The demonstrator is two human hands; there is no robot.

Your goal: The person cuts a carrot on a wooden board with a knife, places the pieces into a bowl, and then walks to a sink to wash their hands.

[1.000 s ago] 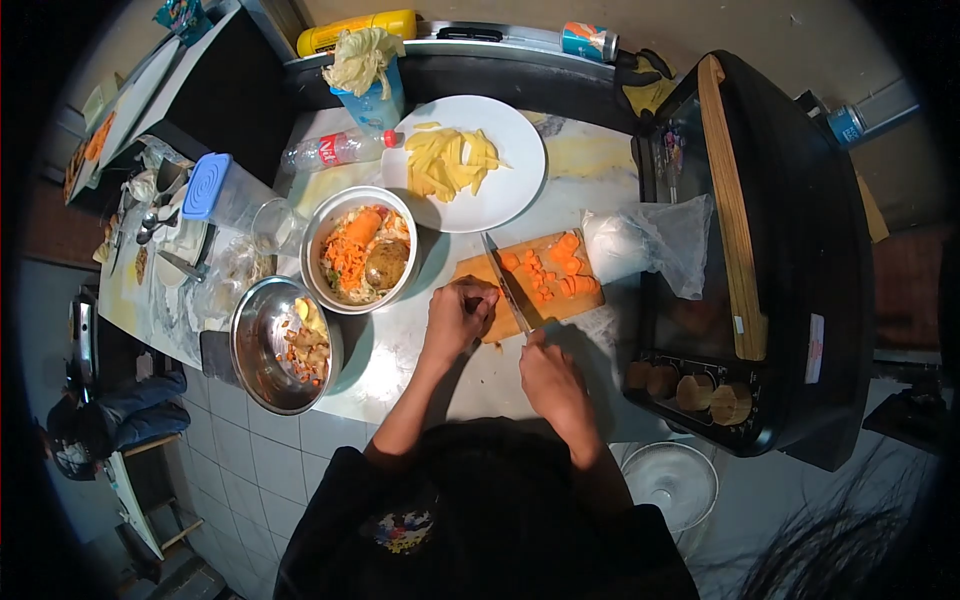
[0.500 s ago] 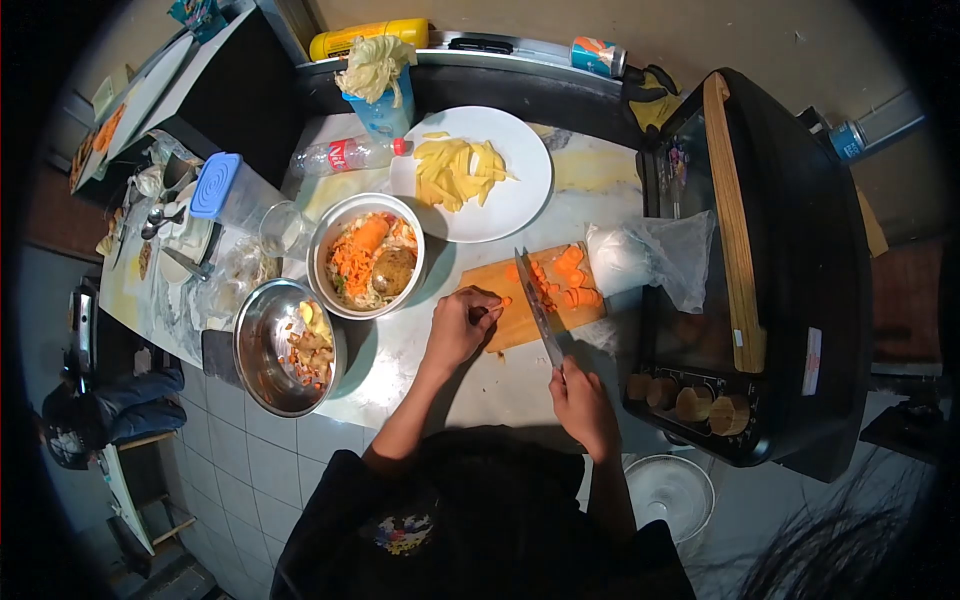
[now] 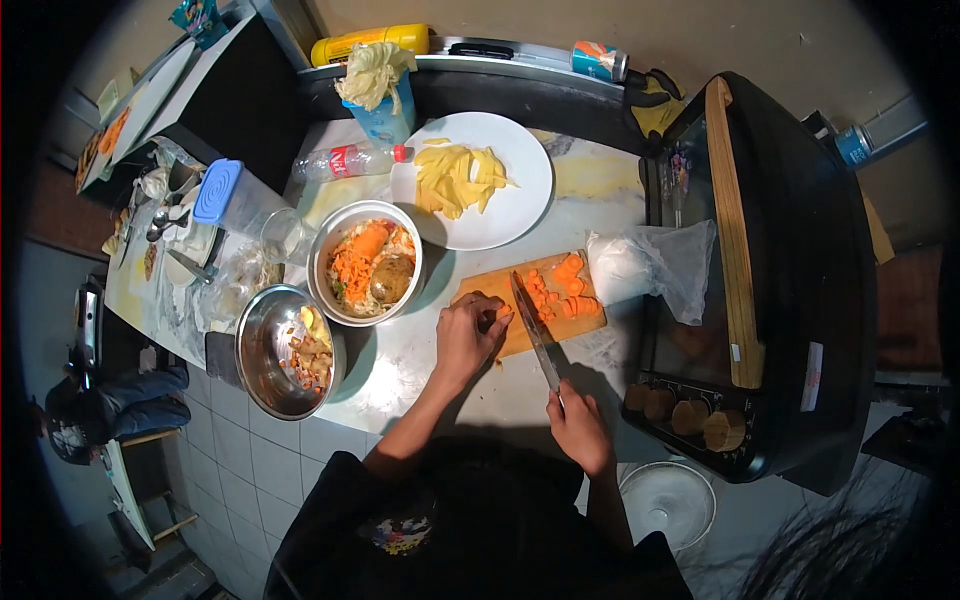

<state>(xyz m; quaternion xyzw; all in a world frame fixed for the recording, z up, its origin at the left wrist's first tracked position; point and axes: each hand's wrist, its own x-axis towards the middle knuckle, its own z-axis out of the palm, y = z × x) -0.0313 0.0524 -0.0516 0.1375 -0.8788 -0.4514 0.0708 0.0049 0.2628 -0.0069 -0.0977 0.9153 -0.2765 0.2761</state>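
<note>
My right hand [image 3: 580,425] is closed around the handle of a kitchen knife [image 3: 537,332], whose blade slants across the wooden cutting board [image 3: 520,347]. My left hand [image 3: 468,335] pinches a small piece of carrot [image 3: 503,312] over the board's left part. Chopped carrot pieces [image 3: 570,287] lie right of the blade, some diced small and some in larger slices. Beyond the board, yellow strips [image 3: 460,180] are heaped on a white plate [image 3: 527,210]. Left of my left hand, a white pot [image 3: 318,275] holds shredded carrot, a whole carrot piece and a brown potato.
A steel bowl [image 3: 262,375] with peelings stands near the front edge. A bag of white powder [image 3: 620,268] touches the board's right end, beside a black oven [image 3: 690,290]. A plastic bottle [image 3: 345,162] lies behind the pot. At far left a person [image 3: 130,405] is partly visible.
The knife blade has shifted slightly left, nearer my left hand. The carrot pieces right of it look more spread out. My left hand still pinches its piece.
</note>
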